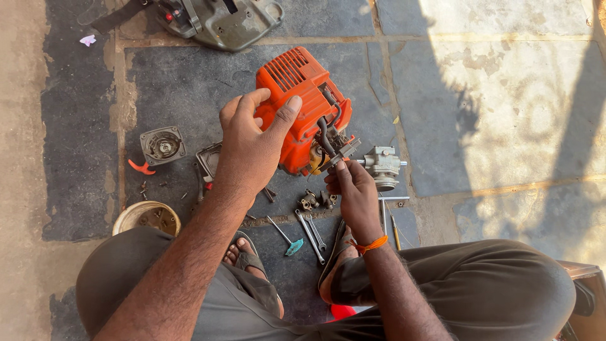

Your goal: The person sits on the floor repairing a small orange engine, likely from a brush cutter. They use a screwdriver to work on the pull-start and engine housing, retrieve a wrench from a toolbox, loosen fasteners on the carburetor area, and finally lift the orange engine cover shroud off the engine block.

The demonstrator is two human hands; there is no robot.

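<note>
An orange small engine with a ribbed plastic cover rests on the stone floor. My left hand grips its near left side, thumb up on the cover. My right hand, with an orange thread at the wrist, pinches a small metal bracket at the engine's lower right, by black hoses. A grey metal carburettor-like part juts out just right of that hand.
A round grey starter part and an orange clip lie at left. A tin with small parts is near my left knee. Spanners, a green-tipped tool and bolts lie by my feet. A grey housing sits at top.
</note>
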